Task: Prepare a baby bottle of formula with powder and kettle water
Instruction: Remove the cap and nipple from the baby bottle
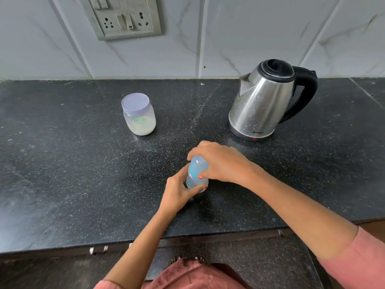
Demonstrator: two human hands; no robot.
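A small baby bottle (pixel 196 174) with a bluish clear cap stands upright on the black counter (pixel 83 174), near its front middle. My left hand (pixel 179 190) grips the bottle's lower body. My right hand (pixel 218 161) is curled over the cap from the right, fingers and thumb round it. A clear jar (pixel 139 114) with a pale lilac lid, holding whitish powder and a scoop, stands farther back to the left. A steel kettle (pixel 264 101) with a black lid and handle stands at the back right, lid down.
A switch and socket plate (pixel 123 16) is on the marble-tiled wall behind. The counter's front edge runs below my forearms, with cabinet handles (pixel 99 250) under it. Floor and my pink clothing show at the bottom.
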